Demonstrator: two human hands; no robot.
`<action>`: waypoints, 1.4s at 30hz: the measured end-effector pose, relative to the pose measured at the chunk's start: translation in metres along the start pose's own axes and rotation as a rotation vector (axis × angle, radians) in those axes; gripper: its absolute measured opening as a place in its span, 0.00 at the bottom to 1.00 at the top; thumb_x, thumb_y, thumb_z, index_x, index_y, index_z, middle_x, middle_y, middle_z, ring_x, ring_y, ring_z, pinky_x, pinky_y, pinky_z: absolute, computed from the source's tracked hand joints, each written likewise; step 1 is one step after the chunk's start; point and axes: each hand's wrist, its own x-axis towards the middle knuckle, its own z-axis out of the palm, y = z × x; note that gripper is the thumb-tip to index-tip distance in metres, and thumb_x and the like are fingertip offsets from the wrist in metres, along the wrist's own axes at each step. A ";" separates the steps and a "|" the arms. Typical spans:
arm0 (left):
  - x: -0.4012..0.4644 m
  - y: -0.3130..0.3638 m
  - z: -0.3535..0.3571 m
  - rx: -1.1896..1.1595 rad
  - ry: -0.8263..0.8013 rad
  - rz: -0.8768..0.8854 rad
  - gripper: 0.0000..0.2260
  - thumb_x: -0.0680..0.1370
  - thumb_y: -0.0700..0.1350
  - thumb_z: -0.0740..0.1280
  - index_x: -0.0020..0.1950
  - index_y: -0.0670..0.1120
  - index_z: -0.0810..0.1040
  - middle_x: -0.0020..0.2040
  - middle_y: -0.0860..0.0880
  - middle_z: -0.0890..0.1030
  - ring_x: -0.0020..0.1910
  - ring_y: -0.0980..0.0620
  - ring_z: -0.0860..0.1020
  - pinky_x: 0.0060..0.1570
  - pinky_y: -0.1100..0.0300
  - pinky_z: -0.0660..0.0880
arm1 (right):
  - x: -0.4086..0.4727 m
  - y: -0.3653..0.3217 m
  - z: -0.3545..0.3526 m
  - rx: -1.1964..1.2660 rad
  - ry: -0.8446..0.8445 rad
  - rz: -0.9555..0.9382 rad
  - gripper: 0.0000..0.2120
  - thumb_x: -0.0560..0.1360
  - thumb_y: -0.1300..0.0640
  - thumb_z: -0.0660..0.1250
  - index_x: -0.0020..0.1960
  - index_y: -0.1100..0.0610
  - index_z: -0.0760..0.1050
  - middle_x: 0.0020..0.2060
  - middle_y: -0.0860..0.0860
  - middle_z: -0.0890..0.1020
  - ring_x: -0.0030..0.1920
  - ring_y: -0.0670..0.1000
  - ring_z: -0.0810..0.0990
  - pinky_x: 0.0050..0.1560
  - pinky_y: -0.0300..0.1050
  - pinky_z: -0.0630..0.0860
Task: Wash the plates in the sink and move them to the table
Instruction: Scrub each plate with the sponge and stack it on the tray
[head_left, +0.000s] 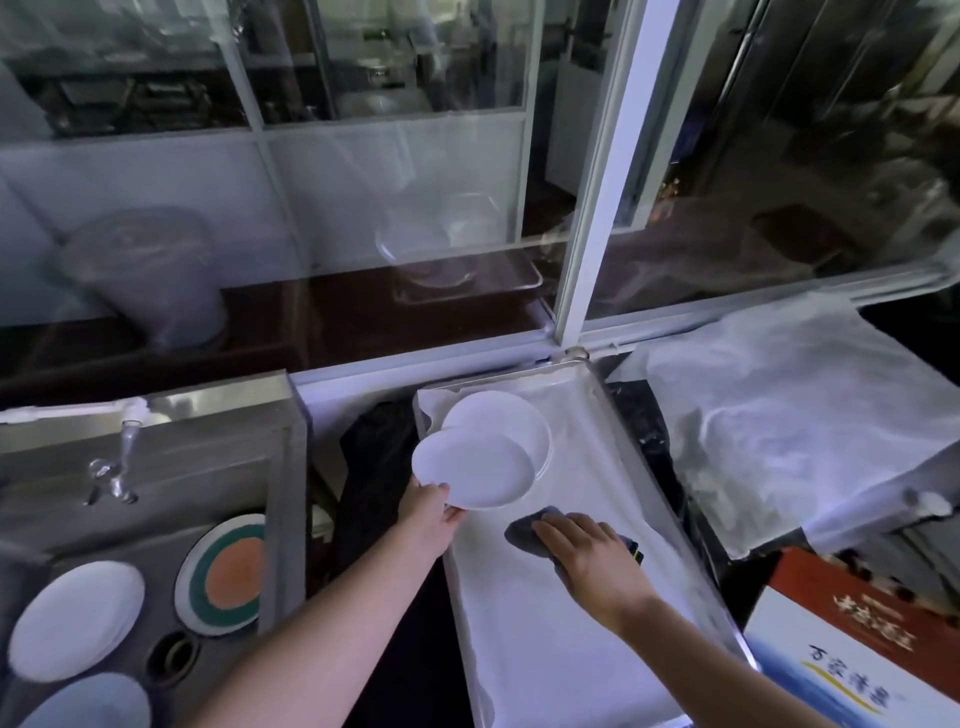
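Already one plate (511, 423) lies on the surface (561, 649); the left hand (428, 512) grips a second (475, 475) over it, apparently mid-placement. Right hand (592, 564) rests flat on a cloth (524, 530). Three plates (75, 621) wait in the sink (249, 467).

Big glass partition with a white frame (597, 218) runs across the back, full of reflections, and there's a pale bucket (150, 275) sitting on a dark ledge behind it. Dim, bluish light overall. Off to the right there's a bench covered in white sheeting (789, 415) and a printed cardboard box (841, 644) low in the corner.
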 end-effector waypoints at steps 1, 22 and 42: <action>0.005 -0.001 0.006 -0.005 0.010 0.004 0.26 0.82 0.30 0.57 0.76 0.53 0.69 0.67 0.44 0.75 0.61 0.41 0.75 0.62 0.45 0.75 | 0.000 0.005 0.001 0.016 0.002 -0.001 0.25 0.68 0.62 0.74 0.63 0.50 0.74 0.59 0.45 0.80 0.51 0.53 0.82 0.40 0.47 0.78; 0.047 -0.018 0.044 0.040 0.201 -0.064 0.11 0.78 0.38 0.65 0.61 0.42 0.78 0.56 0.43 0.80 0.52 0.46 0.78 0.56 0.55 0.80 | 0.001 0.036 0.020 0.178 -0.010 0.052 0.32 0.64 0.62 0.79 0.66 0.51 0.74 0.61 0.45 0.81 0.54 0.52 0.83 0.43 0.49 0.81; -0.002 0.003 -0.066 1.043 -0.069 0.194 0.12 0.82 0.48 0.62 0.47 0.42 0.80 0.37 0.48 0.80 0.31 0.52 0.77 0.30 0.60 0.71 | 0.015 -0.033 0.014 0.151 -0.082 0.088 0.26 0.65 0.65 0.72 0.61 0.50 0.76 0.57 0.44 0.82 0.49 0.54 0.82 0.42 0.49 0.80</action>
